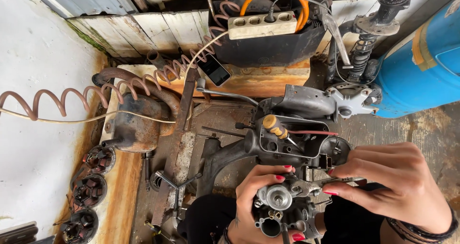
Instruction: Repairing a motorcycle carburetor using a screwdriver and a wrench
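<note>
At the bottom centre of the frame, a small metal carburettor point(280, 208) is gripped in the left hand point(254, 205), fingers wrapped around its body. A slim metal tool point(335, 180) is pinched between thumb and fingertips of the right hand point(397, 189) and set against a fitting; a steady turn seems called for. Behind, a yellow-handled screwdriver point(278, 127) rests on a grey engine casing point(297, 129); a white power strip point(262, 24) is seen at upper centre.

Coiled hose point(96, 93), power strip point(261, 25), phone point(213, 69), blue drum point(424, 66), yellow-handled screwdriver point(277, 127).
</note>
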